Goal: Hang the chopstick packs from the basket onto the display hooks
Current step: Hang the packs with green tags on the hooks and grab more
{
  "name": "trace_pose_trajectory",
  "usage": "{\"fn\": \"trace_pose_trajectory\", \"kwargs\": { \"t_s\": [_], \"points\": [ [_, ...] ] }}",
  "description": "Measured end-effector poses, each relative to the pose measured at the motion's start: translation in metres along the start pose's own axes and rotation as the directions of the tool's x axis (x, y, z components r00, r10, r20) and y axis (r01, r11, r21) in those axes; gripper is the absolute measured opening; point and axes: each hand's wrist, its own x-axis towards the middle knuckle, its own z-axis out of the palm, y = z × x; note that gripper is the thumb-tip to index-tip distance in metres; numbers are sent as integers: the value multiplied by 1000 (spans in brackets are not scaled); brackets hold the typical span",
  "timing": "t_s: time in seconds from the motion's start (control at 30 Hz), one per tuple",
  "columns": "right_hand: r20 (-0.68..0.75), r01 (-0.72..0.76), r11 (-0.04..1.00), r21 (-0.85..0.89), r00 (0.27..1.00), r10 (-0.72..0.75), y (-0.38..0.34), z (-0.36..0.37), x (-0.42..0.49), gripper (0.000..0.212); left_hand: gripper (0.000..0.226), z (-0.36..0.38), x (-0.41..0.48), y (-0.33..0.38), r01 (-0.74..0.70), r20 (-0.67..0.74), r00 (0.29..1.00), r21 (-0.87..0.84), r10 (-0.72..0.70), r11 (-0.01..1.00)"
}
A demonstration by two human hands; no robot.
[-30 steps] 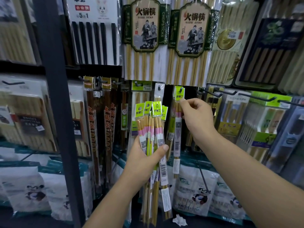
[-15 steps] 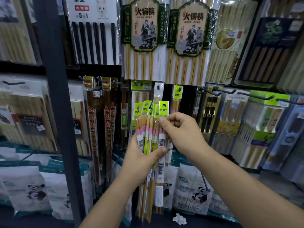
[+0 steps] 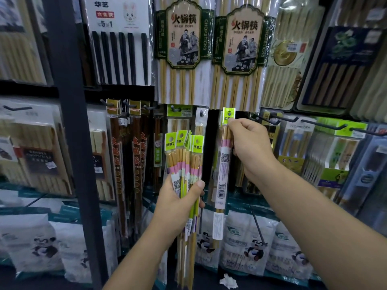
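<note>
- Shop rack (image 3: 69,122) hangs full of chopsticks (image 3: 182,84) behind.
- Left hand (image 3: 178,204) grips a bunch of packs (image 3: 184,164).
- Right hand (image 3: 249,147) pinches one pack (image 3: 223,174) by its green tab (image 3: 228,116), up high.
- Packs seem light, thin and bendy, so hold the tab.

The green-framed pack (image 3: 184,38) and its twin (image 3: 244,45) read "火锅筷", with "CHOPSTICKS" down the side. The white pack (image 3: 121,17) reads "华艺", "合金筷", "5" and "1". The brown packs (image 3: 137,151) carry "火锅筷" in red. The held packs (image 3: 182,162) bear lime tags too small to read surely.
</note>
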Motion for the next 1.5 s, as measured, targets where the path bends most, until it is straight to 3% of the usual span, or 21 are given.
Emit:
{"fn": "trace_pose_trajectory", "kwargs": {
  "t_s": [0.17,0.33,0.47,0.53,0.7,0.83,0.97,1.17,1.3,1.4,1.5],
  "points": [
    [-16,-8,1000,-4,1000,8,6,1,6,38,13,-1,1,-1,6,-6,1000,9,-6,1000],
    [-30,11,996,-85,999,-14,20,-1,9,46,38,0,-2,5,-2,-24,1000,-5,2,1000],
    [-136,25,985,-168,989,-48,27,-3,3,26,20,-1,-2,4,-20,-34,999,-8,20,1000],
    [-159,66,978,-198,982,-98,29,-4,-6,22,21,-1,-2,5,-33,-50,998,-3,33,999],
    [176,135,971,-200,979,-100,32,6,-36,9,35,1,-1,6,-42,-63,997,-30,40,999],
    [229,81,991,-105,972,-55,32,11,-40,10,58,2,-2,4,-31,-60,998,-69,27,997],
    [312,29,994,-106,950,6,32,9,-38,19,64,1,-2,4,-32,-57,998,-101,26,994],
    [318,-41,999,-1,947,39,31,10,-38,13,44,2,-2,5,-62,-66,996,-84,56,995],
    [276,4,1000,11,961,-7,30,10,-38,6,45,4,-1,8,-80,-68,995,-101,73,992],
    [202,0,1000,18,979,-3,25,7,-33,5,46,3,0,7,-60,-104,993,-114,48,992],
    [55,23,998,59,998,-26,13,0,-21,18,34,-2,2,3,-23,-111,994,-139,8,990]
  ]
}}
